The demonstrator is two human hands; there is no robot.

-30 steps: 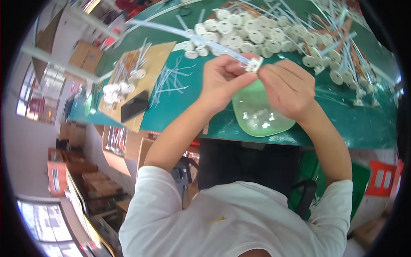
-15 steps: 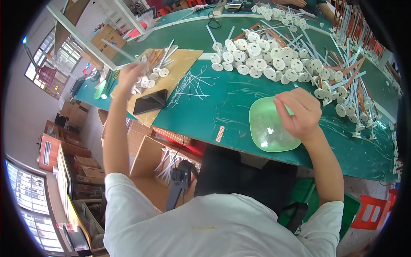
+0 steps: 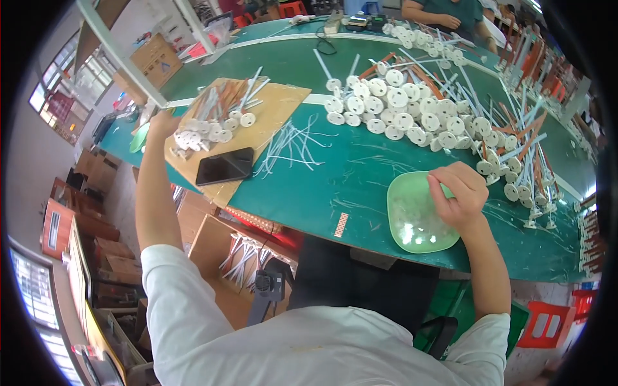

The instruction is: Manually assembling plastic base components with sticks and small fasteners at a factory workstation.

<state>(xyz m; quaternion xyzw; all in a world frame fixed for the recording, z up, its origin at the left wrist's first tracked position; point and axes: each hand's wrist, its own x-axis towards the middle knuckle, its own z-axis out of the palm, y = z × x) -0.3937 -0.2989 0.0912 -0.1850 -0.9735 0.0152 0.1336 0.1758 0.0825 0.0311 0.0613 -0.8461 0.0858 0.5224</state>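
Observation:
My right hand (image 3: 460, 194) hovers at the right rim of a light green tray (image 3: 412, 238). Its fingers curl in a pinch, and whatever is between them is too small to make out. At the far left, my left hand (image 3: 163, 126) reaches past the edge of a cardboard sheet (image 3: 283, 96), beside a small green dish (image 3: 140, 137). The fingers of that hand are hidden. On the cardboard lies a bundle of white round-headed pieces (image 3: 209, 132) with brown and pale strips. A black phone (image 3: 224, 166) lies nearer me.
Loose white strips (image 3: 290, 148) lie right of the cardboard. A large pile of white discs (image 3: 399, 106) on strips covers the far middle and right of the table. A small perforated piece (image 3: 341, 225) sits near the front edge. Across the table sits another person (image 3: 444, 13).
My left hand has moved left, away from above the white pieces to the cardboard's far left side. A blurred pale strip by it no longer shows. My right hand stays by the tray.

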